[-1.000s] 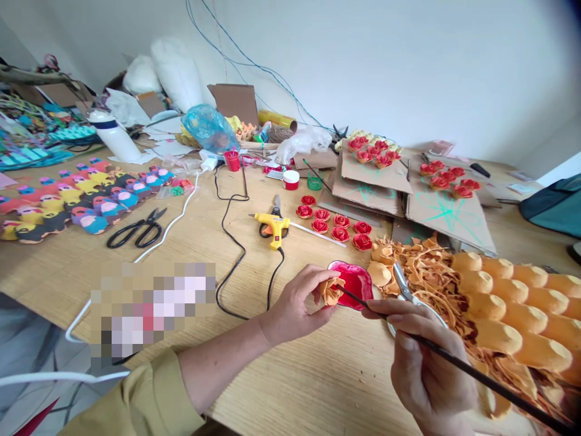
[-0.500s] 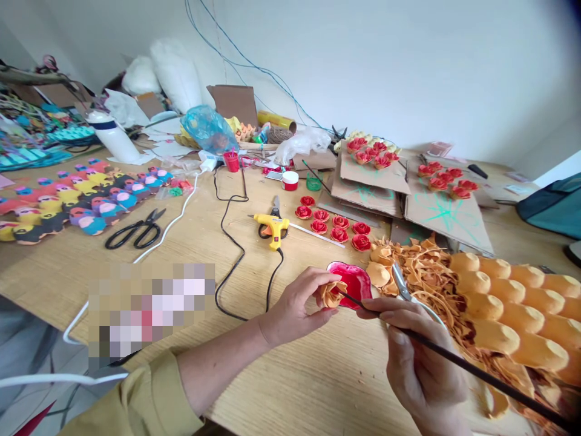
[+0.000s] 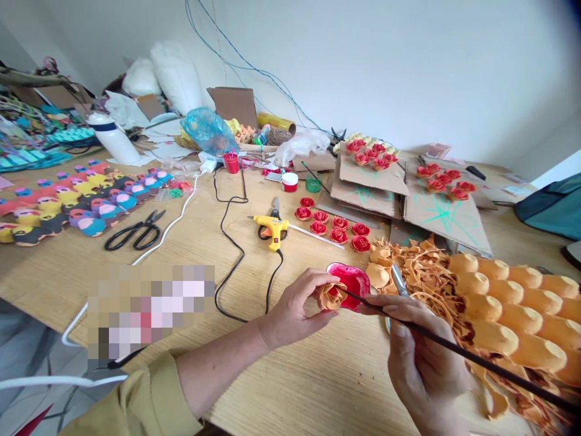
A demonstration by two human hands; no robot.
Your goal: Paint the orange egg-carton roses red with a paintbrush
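Note:
My left hand (image 3: pixel 293 312) pinches a small orange rose (image 3: pixel 332 297) of carved carton between thumb and fingers. Some red shows at the rose's inner petals. A thin dark-handled paintbrush (image 3: pixel 485 361) is gripped by my right hand (image 3: pixel 422 357), its tip at the rose's edge; the bristles are too small to make out. Just behind the rose lies a shallow dish (image 3: pixel 361 281) of red paint, partly hidden by it. Several red-painted roses (image 3: pixel 339 235) stand on the table beyond.
Orange egg-carton trays (image 3: pixel 517 315) and carton scraps (image 3: pixel 426 272) lie right, with scissors (image 3: pixel 399 280) among them. A yellow glue gun (image 3: pixel 272 227) rests mid-table, its black cord trailing. Black-handled scissors (image 3: pixel 136 233) lie left. Cardboard sheets (image 3: pixel 447 218) bear more red roses.
The rose has turned slightly in my left hand, so its layered petals face me more. My right hand and the brush have shifted only a little.

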